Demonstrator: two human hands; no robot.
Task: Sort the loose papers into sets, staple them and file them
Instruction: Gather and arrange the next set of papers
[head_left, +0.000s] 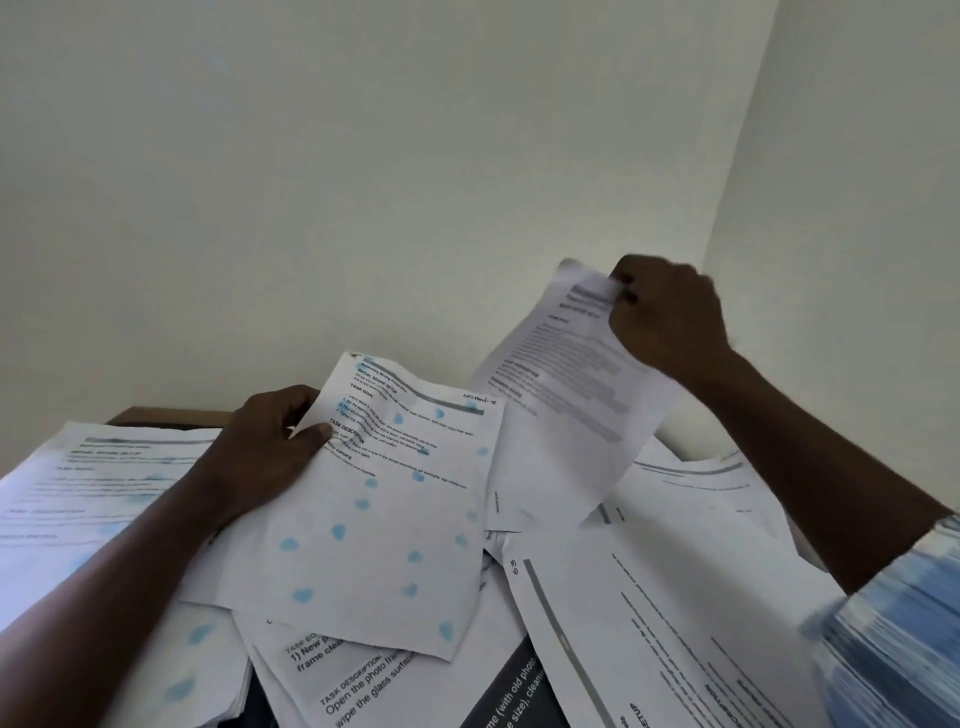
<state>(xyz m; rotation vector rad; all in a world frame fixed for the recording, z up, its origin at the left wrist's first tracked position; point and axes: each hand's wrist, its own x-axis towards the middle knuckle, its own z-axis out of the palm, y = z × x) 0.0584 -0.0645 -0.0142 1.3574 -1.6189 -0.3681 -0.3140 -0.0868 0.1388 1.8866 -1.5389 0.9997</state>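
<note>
My left hand grips the left edge of a printed sheet with blue spots, thumb on top, holding it over the pile. My right hand pinches the top edge of a second printed sheet and holds it lifted and curling in the air to the right. Under both lies a heap of loose printed papers spread across the surface, overlapping at many angles. No stapler or file shows in this view.
A stack of papers with blue marks lies at the left. A brown table corner shows behind it. Pale walls meet in a corner behind the table. A dark printed sheet sticks out at the bottom.
</note>
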